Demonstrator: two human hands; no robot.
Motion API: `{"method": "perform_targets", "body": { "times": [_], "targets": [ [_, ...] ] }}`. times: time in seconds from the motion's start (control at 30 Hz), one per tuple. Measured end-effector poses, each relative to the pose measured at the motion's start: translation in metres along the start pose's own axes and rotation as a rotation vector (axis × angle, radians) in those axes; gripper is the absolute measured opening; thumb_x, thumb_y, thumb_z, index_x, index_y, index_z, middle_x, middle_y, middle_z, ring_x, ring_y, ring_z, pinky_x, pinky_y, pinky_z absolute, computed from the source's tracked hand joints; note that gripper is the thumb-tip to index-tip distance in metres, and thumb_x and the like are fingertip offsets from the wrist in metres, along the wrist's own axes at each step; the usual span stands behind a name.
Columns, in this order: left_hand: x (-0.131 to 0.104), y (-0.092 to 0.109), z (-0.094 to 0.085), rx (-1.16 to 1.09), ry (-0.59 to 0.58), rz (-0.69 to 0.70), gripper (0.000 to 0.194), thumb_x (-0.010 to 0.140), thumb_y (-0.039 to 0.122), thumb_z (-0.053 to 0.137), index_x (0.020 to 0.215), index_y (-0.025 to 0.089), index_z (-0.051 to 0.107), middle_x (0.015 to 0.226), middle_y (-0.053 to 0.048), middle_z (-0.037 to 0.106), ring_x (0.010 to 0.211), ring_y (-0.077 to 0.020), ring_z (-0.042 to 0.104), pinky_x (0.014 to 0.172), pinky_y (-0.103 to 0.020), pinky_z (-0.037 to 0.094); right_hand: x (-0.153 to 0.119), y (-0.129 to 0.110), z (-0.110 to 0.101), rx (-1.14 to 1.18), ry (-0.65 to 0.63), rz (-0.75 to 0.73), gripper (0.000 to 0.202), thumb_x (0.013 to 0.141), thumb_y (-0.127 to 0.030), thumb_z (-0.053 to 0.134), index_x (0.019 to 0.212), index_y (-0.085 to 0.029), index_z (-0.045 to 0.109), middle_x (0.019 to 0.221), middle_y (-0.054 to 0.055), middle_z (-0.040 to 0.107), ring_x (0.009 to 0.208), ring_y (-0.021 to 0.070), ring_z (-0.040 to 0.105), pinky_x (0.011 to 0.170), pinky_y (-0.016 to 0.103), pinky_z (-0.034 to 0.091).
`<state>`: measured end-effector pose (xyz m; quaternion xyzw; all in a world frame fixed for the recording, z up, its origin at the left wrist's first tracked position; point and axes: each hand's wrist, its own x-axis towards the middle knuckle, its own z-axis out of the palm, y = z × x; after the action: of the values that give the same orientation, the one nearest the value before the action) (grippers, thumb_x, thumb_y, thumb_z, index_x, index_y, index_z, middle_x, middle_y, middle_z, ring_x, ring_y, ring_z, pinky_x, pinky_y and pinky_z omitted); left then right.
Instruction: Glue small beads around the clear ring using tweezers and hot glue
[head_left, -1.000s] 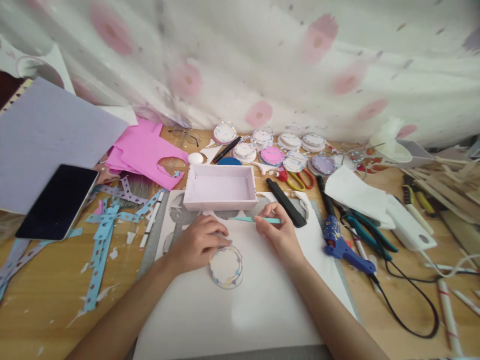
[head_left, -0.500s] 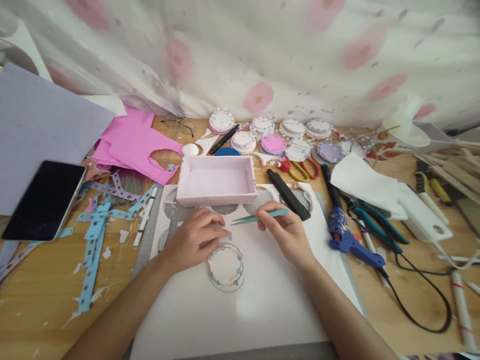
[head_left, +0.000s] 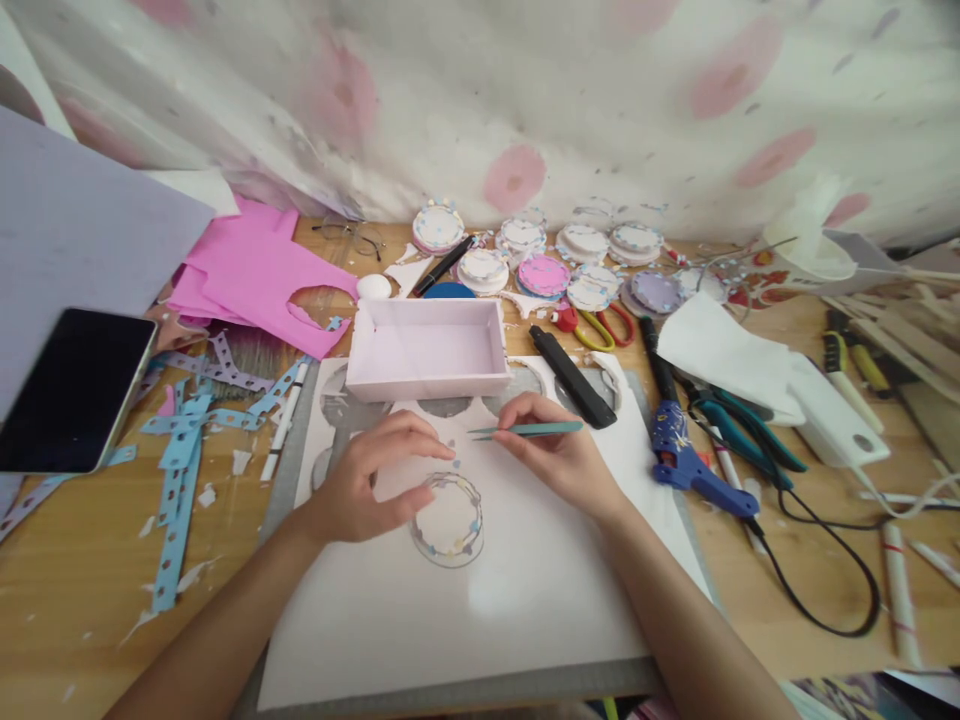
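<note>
On a glossy white sheet (head_left: 540, 610) lies a wire ring (head_left: 448, 557) dotted with small blue, yellow and grey pieces. My left hand (head_left: 382, 480) hovers at the ring's upper left, thumb and fingers apart, the thumb over the ring's edge. Small loose pieces (head_left: 455, 463) lie just above the ring, near my left fingertips. My right hand (head_left: 551, 450) grips teal tweezers (head_left: 551, 428), whose tips point left above the ring. Whether the tips hold anything is too small to tell. A pale pink open box (head_left: 429, 388) stands beyond my hands.
Decorated discs (head_left: 544, 275) stand in rows at the back. To the right are a black tool (head_left: 571, 378), a blue glue gun (head_left: 694, 470) with its cord and teal pliers (head_left: 757, 435). A phone (head_left: 75, 390), pink sheets (head_left: 247, 265) and blue strips (head_left: 176, 500) lie left.
My left thumb has spread away from the fingers and swung down to the ring. The tweezers now lie more level in my right hand. The whole view has shifted slightly.
</note>
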<state>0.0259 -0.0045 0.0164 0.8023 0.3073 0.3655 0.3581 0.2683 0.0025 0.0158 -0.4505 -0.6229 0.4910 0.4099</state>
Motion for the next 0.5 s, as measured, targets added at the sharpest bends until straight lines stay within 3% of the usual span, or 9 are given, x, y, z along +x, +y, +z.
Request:
{"method": "perform_targets", "body": {
  "times": [0.1,0.17,0.3,0.5],
  "targets": [
    [-0.0001,0.0029,0.0003,-0.071,-0.091,-0.03,0.021,0.084,0.022,0.065,0.104,0.019,0.07,0.096,-0.009,0.069,0.091,-0.0209,0.065,0.082,-0.035,0.054,0.0007,0.0018,0.0011,0.002,0.013,-0.03,0.013,0.082,-0.035,0.07,0.083,-0.023,0.064,0.085,0.002,0.067,0.082,0.0173,0.065,0.072,0.032,0.056],
    [-0.0004,0.002,0.0014,-0.123,-0.111,-0.058,0.015,0.085,0.018,0.065,0.098,0.019,0.072,0.09,-0.008,0.071,0.086,-0.0188,0.067,0.078,-0.032,0.055,0.0005,0.0034,0.0025,0.051,0.028,0.007,0.016,0.08,-0.037,0.072,0.081,-0.023,0.064,0.085,0.003,0.069,0.078,0.0169,0.067,0.068,0.031,0.058],
    [-0.0013,-0.0017,0.0016,-0.223,-0.089,-0.111,0.01,0.085,0.015,0.067,0.088,0.019,0.075,0.083,-0.007,0.072,0.077,-0.0166,0.068,0.072,-0.029,0.056,-0.0015,0.0051,0.0045,0.064,0.068,0.072,0.021,0.077,-0.039,0.075,0.072,-0.021,0.065,0.064,-0.001,0.064,0.053,0.0134,0.063,0.051,0.027,0.055],
    [-0.0012,-0.003,0.0023,-0.323,-0.023,-0.208,0.012,0.088,0.018,0.063,0.092,0.019,0.075,0.086,-0.007,0.072,0.084,-0.0175,0.068,0.076,-0.03,0.056,-0.005,0.006,0.0089,-0.031,0.045,0.024,0.02,0.079,-0.038,0.073,0.071,-0.021,0.065,0.062,-0.001,0.063,0.051,0.0137,0.062,0.048,0.027,0.053]
  ]
}}
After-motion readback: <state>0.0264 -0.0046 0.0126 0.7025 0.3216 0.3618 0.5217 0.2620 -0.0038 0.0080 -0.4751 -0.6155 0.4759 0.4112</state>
